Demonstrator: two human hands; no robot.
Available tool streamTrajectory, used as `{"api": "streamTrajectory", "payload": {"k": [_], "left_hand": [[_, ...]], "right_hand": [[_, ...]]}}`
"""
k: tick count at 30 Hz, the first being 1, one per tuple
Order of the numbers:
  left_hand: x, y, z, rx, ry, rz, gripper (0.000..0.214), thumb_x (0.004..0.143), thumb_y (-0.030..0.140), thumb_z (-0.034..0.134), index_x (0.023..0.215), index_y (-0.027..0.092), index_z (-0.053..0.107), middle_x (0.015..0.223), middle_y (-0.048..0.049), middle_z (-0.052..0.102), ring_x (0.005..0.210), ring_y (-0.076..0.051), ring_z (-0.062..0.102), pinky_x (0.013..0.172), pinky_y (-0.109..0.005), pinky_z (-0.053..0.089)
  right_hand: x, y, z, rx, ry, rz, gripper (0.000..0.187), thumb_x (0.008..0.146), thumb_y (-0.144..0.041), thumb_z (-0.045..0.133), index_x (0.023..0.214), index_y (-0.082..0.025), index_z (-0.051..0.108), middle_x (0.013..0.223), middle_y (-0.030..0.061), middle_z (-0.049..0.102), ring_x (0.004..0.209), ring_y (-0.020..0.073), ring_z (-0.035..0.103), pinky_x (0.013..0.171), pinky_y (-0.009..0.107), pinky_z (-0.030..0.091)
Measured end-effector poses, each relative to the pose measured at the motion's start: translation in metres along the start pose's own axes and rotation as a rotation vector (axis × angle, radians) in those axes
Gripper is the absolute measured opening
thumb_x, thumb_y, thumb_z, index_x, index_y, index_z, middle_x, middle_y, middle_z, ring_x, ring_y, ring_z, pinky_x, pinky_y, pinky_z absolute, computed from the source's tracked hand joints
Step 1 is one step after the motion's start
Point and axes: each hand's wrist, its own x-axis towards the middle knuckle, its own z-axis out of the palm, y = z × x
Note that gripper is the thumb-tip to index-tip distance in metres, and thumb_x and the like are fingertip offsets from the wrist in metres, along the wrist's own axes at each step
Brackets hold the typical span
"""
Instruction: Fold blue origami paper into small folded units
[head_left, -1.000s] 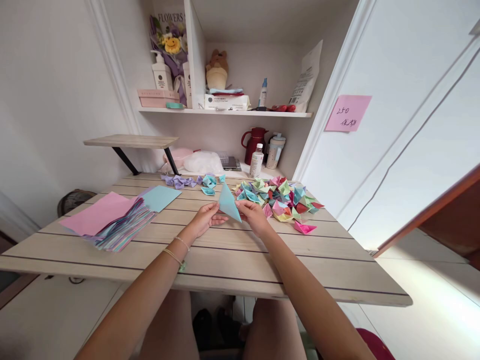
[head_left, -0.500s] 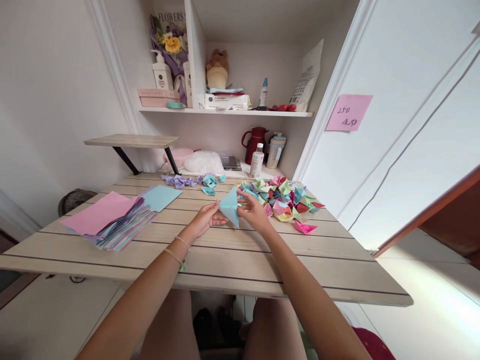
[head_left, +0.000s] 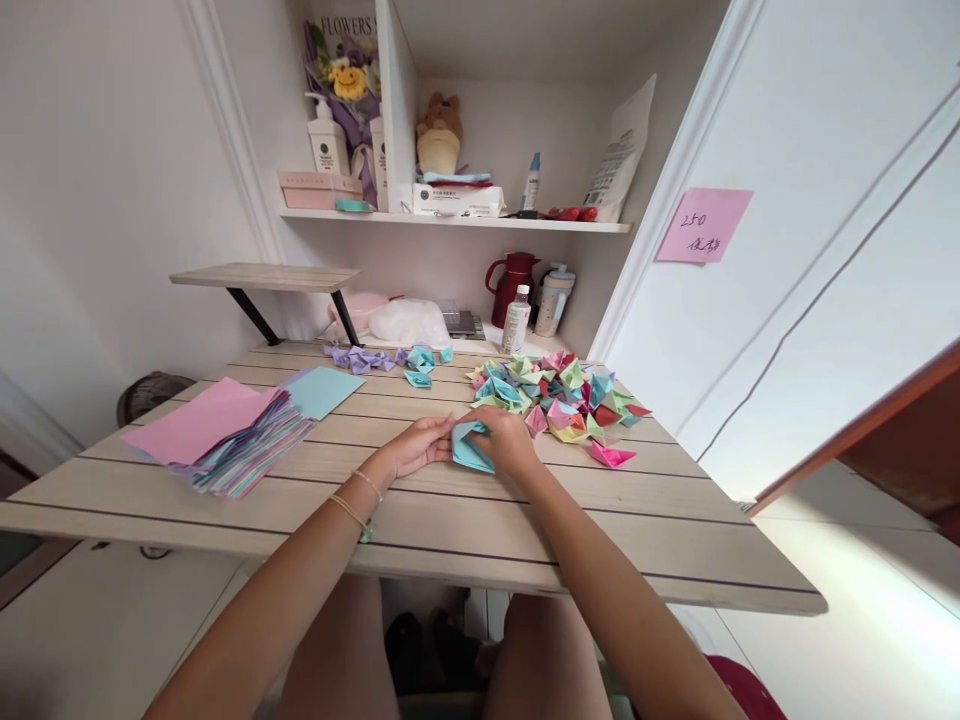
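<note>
A light blue piece of folded paper point(head_left: 470, 452) is between my two hands, just above or on the wooden table. My left hand point(head_left: 420, 447) pinches its left edge. My right hand point(head_left: 508, 440) curls over its upper right side, and the thumb and part of the paper are hidden under the fingers. Just beyond my right hand lies a heap of folded paper boats point(head_left: 570, 392) in many colours. One pink paper boat point(head_left: 612, 456) sits apart at the heap's near side.
A stack of coloured paper sheets point(head_left: 247, 445) lies at the left, with a pink sheet point(head_left: 199, 420) and a blue sheet point(head_left: 326, 393) on it. Purple folded papers point(head_left: 360, 359) and blue folded papers point(head_left: 420, 360) lie farther back. A bottle point(head_left: 515, 322) and a red jug point(head_left: 517, 285) stand behind.
The blue paper has gone from an upright, pointed triangle shape to a lower, squarer one. My right hand has moved down and closed over it; the left still grips its left side.
</note>
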Motion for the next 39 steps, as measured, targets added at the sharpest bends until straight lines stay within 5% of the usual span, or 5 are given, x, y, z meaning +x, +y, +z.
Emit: {"api": "streamTrajectory", "payload": {"k": [10,17,22,30,39], "left_hand": [[0.002,0.000,-0.004,0.013,0.051,0.048,0.020,0.075,0.024,0.064,0.089,0.009,0.063,0.080,-0.0099,0.069,0.071,-0.015,0.065,0.069,-0.026,0.051],[0.005,0.000,-0.008,0.193,0.242,0.211,0.042,0.069,0.032,0.069,0.104,0.015,0.054,0.073,-0.0046,0.066,0.058,-0.014,0.063,0.054,-0.024,0.050],[0.006,-0.002,-0.003,0.264,0.206,0.210,0.054,0.068,0.035,0.069,0.112,0.017,0.045,0.067,-0.0015,0.065,0.058,-0.015,0.063,0.056,-0.027,0.051],[0.006,-0.003,-0.003,0.296,0.204,0.139,0.029,0.064,0.033,0.073,0.076,0.010,0.060,0.069,-0.0072,0.067,0.063,-0.014,0.063,0.061,-0.026,0.050],[0.005,-0.003,-0.001,0.363,0.109,0.117,0.028,0.063,0.032,0.073,0.080,0.010,0.065,0.069,-0.0068,0.068,0.059,-0.013,0.062,0.057,-0.023,0.047]], "right_hand": [[0.001,0.002,-0.002,0.205,-0.021,0.012,0.048,0.058,0.003,0.045,0.092,-0.023,0.067,0.097,0.0031,0.066,0.090,0.0184,0.060,0.079,0.030,0.046],[0.006,0.009,-0.008,0.782,-0.018,0.511,0.026,0.074,-0.028,0.053,0.097,-0.021,0.063,0.087,0.0049,0.066,0.076,0.0167,0.061,0.062,0.028,0.051],[0.002,0.015,-0.002,0.678,-0.089,0.569,0.024,0.064,-0.037,0.067,0.075,-0.016,0.067,0.062,0.0003,0.060,0.056,0.0118,0.053,0.051,0.023,0.044],[0.001,0.013,-0.001,0.670,-0.085,0.548,0.025,0.063,-0.038,0.066,0.072,-0.015,0.068,0.064,0.0011,0.063,0.056,0.0116,0.052,0.051,0.023,0.040],[0.001,0.016,0.006,0.528,0.023,0.532,0.019,0.065,-0.035,0.062,0.068,-0.017,0.065,0.064,0.0016,0.063,0.056,0.0132,0.053,0.047,0.022,0.037]]}}
